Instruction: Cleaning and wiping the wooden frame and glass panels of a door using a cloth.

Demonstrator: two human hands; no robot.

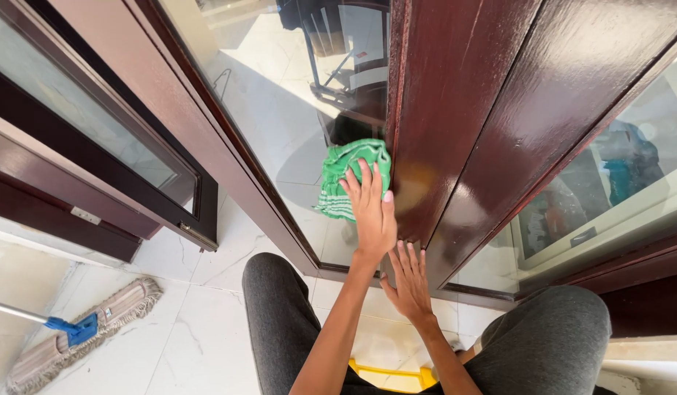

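Observation:
My left hand (371,212) presses a green cloth with pale stripes (345,175) against the glass pane (280,110) of a dark red wooden door, right at the edge of the vertical wooden frame (441,110). Its fingers lie spread over the cloth. Just below, my right hand (408,281) rests flat and empty on the lower part of that frame, fingers pointing up. My knees in grey trousers (280,322) show on both sides of my arms.
A flat dust mop (82,329) with a blue clamp and metal handle lies on the white tiled floor at the lower left. A yellow object (389,373) sits between my legs. Another glazed door leaf (119,168) stands open at the left.

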